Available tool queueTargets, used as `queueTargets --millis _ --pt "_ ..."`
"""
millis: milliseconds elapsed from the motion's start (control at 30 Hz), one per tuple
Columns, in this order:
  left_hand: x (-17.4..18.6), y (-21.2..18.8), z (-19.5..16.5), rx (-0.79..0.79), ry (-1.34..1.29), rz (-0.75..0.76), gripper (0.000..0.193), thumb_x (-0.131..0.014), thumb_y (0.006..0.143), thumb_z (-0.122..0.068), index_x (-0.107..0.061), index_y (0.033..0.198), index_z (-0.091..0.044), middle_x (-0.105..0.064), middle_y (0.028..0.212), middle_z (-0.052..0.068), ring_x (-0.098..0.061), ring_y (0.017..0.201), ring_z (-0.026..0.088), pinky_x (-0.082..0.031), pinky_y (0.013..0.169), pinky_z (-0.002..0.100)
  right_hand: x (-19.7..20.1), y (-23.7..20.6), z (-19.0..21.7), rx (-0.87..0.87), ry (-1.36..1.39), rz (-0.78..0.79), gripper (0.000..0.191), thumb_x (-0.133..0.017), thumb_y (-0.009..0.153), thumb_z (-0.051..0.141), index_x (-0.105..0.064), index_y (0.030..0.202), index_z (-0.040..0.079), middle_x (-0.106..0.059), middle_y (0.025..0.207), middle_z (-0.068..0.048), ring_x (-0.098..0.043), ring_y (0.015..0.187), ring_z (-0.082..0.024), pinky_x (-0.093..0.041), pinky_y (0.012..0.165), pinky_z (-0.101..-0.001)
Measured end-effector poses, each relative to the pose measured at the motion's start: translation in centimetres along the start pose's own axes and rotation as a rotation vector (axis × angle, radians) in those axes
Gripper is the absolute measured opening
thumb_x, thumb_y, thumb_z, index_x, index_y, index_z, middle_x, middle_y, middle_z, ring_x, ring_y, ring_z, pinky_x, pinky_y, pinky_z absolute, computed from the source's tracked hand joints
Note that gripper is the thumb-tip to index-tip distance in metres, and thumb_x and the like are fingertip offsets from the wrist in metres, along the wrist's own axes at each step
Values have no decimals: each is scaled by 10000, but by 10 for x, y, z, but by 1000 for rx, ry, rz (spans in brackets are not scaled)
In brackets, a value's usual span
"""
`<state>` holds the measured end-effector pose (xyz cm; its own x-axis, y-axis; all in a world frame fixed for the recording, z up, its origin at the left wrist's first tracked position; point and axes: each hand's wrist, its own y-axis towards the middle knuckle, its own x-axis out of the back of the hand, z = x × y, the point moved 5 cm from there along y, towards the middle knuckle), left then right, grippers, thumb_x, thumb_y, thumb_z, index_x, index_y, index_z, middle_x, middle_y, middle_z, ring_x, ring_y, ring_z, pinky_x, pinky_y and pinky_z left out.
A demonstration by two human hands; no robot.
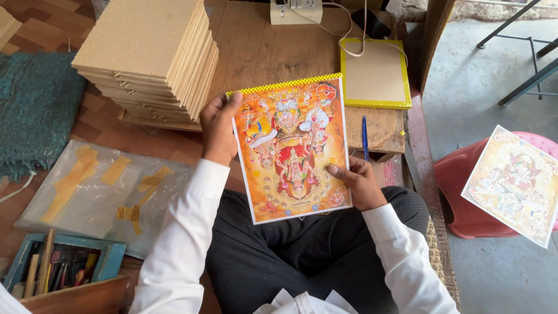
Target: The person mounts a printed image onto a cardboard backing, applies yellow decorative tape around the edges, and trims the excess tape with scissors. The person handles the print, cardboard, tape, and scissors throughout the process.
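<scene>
Both hands grasping print (293, 151) over lap: left hand (218, 131) on upper left edge, right hand (360, 183) on lower right edge. Board stack (151, 55) beyond, on tabletop (261, 52).

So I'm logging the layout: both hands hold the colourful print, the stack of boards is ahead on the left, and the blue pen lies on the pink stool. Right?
Not quite. The head view shows the pen on the wooden table, not the stool. The rest holds: left hand and right hand hold the print, boards ahead left.
</scene>
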<state>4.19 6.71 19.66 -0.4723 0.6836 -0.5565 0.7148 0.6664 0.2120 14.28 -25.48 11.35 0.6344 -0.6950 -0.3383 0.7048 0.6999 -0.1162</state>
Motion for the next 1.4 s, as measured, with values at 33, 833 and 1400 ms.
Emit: queueTargets --millis 33,833,1400 --pt "1 -9 4 73 19 39 251 -774 955 -200 -687 1073 4 -722 1014 47 -653 893 111 -537 820 285 0 0 2 -11 9 3 278 -770 892 91 -733 1122 -61 -780 1017 -126 -721 841 -133 -586 786 -301" --pt "-12 -119 8 364 114 28 380 -772 896 -73 -665 1236 59 -738 1146 108 -704 1000 172 -569 909 327 -5 -31 18 -165 60 30 245 -681 1011 145 -718 1133 -64 -756 965 -175 -735 778 -218 -585 678 -319" --pt "-52 -145 -35 318 9 108 333 -693 971 -87 -630 1270 47 -718 1162 111 -708 1014 174 -582 912 334 -19 -55 38 192 197 43 701 -739 916 -23 -429 1544 -66 -703 1253 -145 -734 1013 -188 -626 850 -320"
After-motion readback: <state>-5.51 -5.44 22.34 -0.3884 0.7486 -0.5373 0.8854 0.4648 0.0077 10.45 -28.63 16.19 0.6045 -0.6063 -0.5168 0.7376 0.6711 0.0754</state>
